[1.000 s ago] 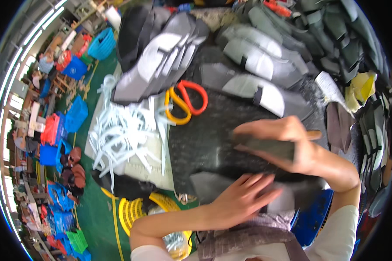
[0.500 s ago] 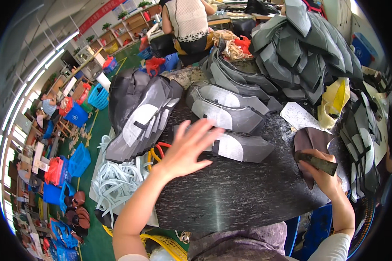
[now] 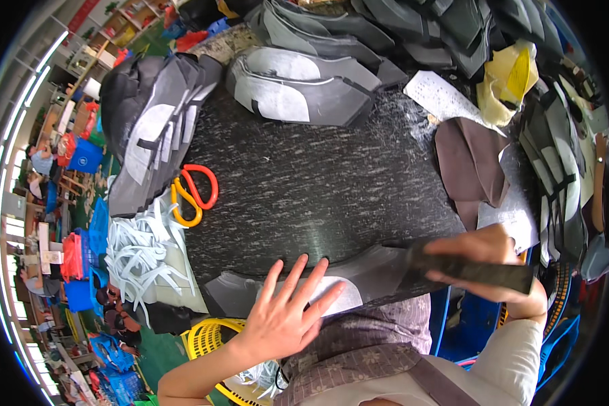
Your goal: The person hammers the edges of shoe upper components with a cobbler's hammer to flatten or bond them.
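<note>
A curved dark grey panel with a pale patch (image 3: 379, 271) lies along the near edge of the black table. My left hand (image 3: 284, 314) rests on its pale part, fingers spread. At the panel's right end, my right hand (image 3: 490, 254) is closed round a dark, flat, bar-shaped tool (image 3: 484, 272). Motion blurs that hand and the tool's front end, so I cannot tell whether the tool touches the panel. Beyond my hands lies a stack of similar grey panels (image 3: 338, 101). A brown leather-like piece (image 3: 470, 166) lies at the right.
Scissors with red and yellow handles (image 3: 197, 196) lie by pale strips (image 3: 139, 250) and a fanned panel pile (image 3: 159, 128) at the left. A yellow-white bag (image 3: 507, 84), a white sheet (image 3: 443, 95) and more panels (image 3: 555, 162) are at the right. A yellow basket (image 3: 206, 338) sits below.
The single panel has come from in front of the stack to the near table edge. My left hand came with it, and my right hand moved the tool off the brown piece to it.
</note>
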